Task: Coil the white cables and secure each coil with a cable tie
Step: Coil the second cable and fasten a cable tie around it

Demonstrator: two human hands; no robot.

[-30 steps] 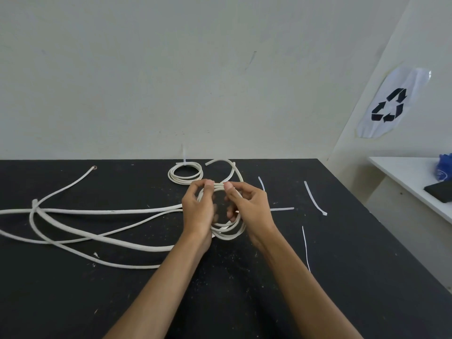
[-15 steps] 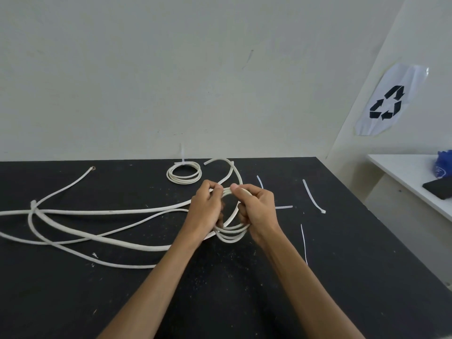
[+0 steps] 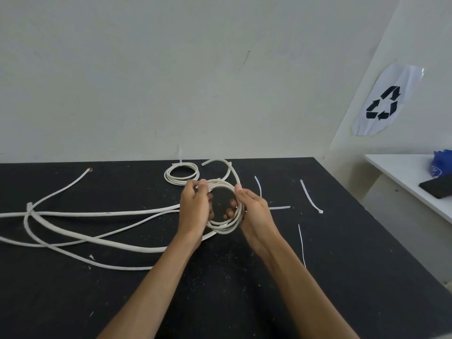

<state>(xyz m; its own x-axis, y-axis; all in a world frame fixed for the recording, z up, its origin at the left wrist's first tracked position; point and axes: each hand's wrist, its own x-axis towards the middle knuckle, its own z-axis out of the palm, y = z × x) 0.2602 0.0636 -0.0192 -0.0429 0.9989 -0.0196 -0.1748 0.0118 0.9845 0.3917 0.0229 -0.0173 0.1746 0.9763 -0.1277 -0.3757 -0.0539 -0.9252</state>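
Both hands hold a white cable coil (image 3: 221, 228) upright just above the black table (image 3: 220, 289). My left hand (image 3: 194, 209) pinches the coil's left side near the top, my right hand (image 3: 252, 211) grips its right side with fingers curled through the ring. The cable's free end (image 3: 217, 162) arcs up behind the coil. Loose white cables (image 3: 97, 214) trail to the left across the table. A finished small coil (image 3: 181, 174) with an upright cable tie lies at the back. Loose cable ties (image 3: 310, 196) (image 3: 302, 243) (image 3: 258, 185) lie to the right.
The table meets a pale wall at the back, and its right edge falls off toward a white side table (image 3: 411, 182) bearing a dark flat object (image 3: 437, 187) and a blue bag (image 3: 441, 163). A recycling sign (image 3: 385, 101) hangs on the right wall.
The hands have moved apart along the coil, opening the ring wider between them. My right hand slid to the coil's right side; the loose cables on the left lie as before.
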